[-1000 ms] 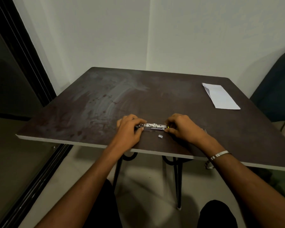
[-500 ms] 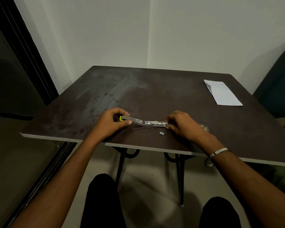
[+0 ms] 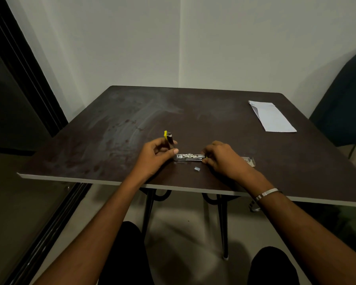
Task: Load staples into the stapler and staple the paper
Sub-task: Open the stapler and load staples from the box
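The left hand (image 3: 156,155) lifts the yellow-tipped stapler top (image 3: 168,136); the right hand (image 3: 222,159) pinches the silver metal stapler base (image 3: 190,157) flat on the dark table (image 3: 111,140) (small staple strip (image 3: 197,168) lying just beside).

Plain pale walls (image 3: 132,48) meet in a corner behind the dark, smudged desk (image 3: 132,124). Black door frame (image 3: 29,75) far left, pale floor (image 3: 183,229) under metal legs (image 3: 222,223), dim light.
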